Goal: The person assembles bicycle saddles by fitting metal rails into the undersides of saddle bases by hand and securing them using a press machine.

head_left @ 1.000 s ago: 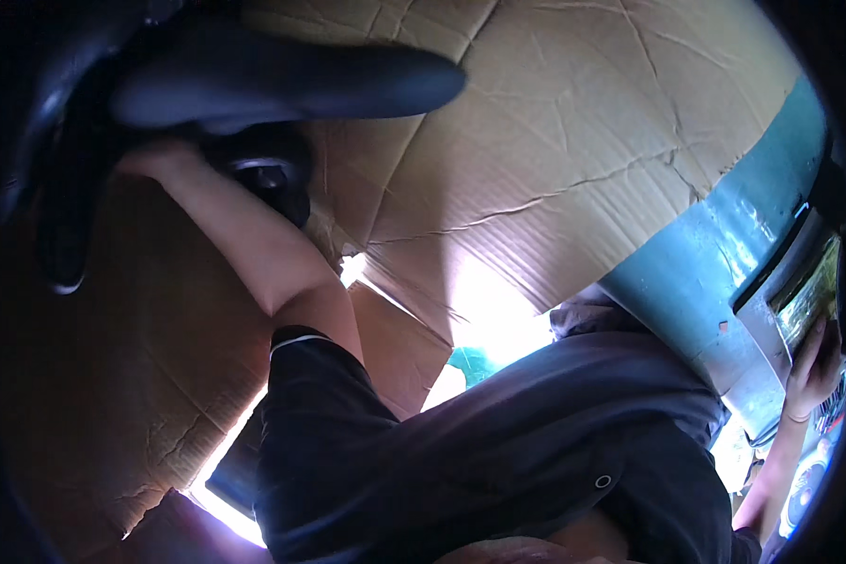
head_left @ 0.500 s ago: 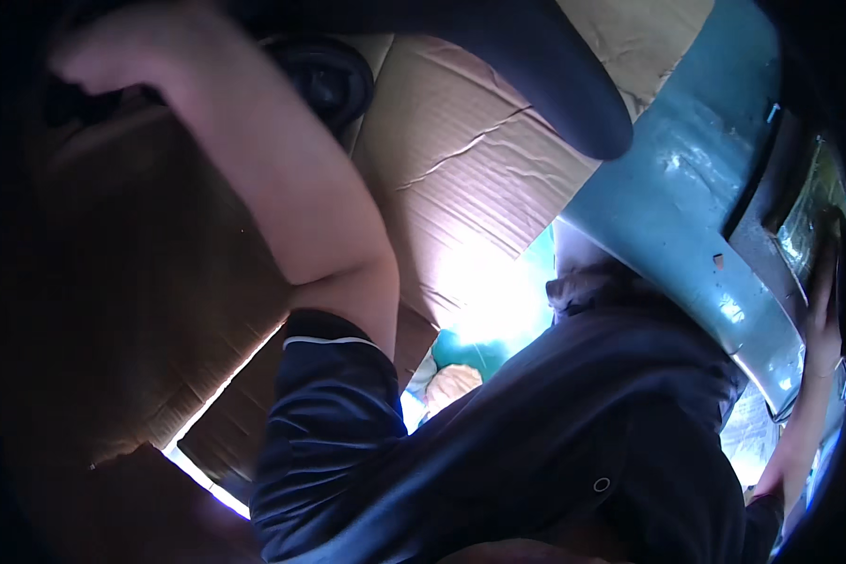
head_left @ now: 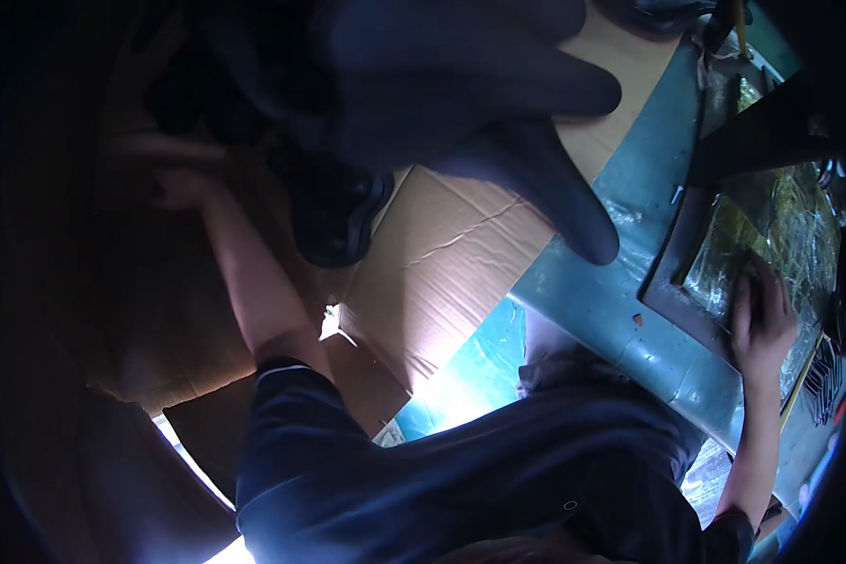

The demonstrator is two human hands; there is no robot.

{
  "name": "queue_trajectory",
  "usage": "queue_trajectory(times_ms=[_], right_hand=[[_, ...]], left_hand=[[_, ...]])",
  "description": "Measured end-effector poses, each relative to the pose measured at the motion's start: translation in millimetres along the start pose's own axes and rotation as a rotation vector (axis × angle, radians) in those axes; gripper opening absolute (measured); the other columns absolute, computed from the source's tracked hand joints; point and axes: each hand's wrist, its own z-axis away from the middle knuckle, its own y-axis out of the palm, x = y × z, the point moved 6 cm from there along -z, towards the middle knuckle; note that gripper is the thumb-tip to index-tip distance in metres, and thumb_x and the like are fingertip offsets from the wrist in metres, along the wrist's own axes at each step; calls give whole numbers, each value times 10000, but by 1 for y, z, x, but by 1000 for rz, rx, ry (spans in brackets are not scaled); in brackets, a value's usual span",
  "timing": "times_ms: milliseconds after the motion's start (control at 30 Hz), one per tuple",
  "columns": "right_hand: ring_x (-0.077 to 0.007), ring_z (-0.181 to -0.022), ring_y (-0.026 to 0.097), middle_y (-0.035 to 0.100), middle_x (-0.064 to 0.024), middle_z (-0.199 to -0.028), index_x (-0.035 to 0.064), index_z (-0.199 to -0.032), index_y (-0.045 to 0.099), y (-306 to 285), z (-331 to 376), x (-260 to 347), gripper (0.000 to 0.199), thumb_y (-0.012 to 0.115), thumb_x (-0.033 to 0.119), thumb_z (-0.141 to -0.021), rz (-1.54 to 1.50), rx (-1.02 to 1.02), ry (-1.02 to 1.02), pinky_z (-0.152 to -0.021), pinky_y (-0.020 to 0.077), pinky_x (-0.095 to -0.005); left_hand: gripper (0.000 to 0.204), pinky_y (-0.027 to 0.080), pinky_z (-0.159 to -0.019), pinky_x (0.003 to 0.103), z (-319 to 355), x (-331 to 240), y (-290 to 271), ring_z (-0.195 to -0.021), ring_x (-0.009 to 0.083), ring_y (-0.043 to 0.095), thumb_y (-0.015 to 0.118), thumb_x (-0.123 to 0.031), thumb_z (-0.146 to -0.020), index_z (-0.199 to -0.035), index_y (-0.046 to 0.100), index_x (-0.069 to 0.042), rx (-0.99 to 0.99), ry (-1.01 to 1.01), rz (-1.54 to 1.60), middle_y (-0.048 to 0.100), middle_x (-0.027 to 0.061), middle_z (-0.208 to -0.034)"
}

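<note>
One glossy, creased yellowish film (head_left: 791, 226) under right hand (head_left: 764, 320), fingers apart; left hand (head_left: 183, 188) unclear

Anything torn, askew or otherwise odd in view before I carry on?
Yes. The brown corrugated cardboard looks damaged: a ragged bright gap opens where its panels meet, and a crooked crease crosses its lit part. A small brownish mark also interrupts the glossy teal surface; chip or scrap, I cannot tell.
</note>
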Motion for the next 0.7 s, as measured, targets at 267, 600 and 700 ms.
queue_trajectory(times_ms=[267, 600, 700], right_hand=[[-357, -704, 698, 688, -155, -917, 22, -1234, 729, -3, -9, 14, 297, 724, 62, -940, -5, -59, -8, -647, 560, -424], [-360, -693, 677, 674, -128, -871, 49, -1124, 737, -13, -6, 18, 234, 750, 53, -890, 58, -115, -53, -612, 542, -444], [-314, -739, 677, 689, -116, -904, 22, -1176, 717, -13, 10, 57, 353, 766, 43, -827, 14, -296, -210, -626, 550, -446]], left_hand=[[872, 512, -1077, 476, -71, 221, 28, -1320, 321, 609, 595, -716, -1036, -1674, 470, -135, 738, -690, 78, 579, 111, -1604], [740, 468, -1149, 478, 69, 141, 156, -1328, 279, 617, 608, -681, -1036, -1519, 636, -121, 603, -1814, 1165, 639, 87, -1538], [723, 463, -1160, 477, 102, 98, 188, -1337, 283, 615, 616, -664, -1038, -1513, 638, -121, 324, -2045, 1622, 639, 91, -1537]])
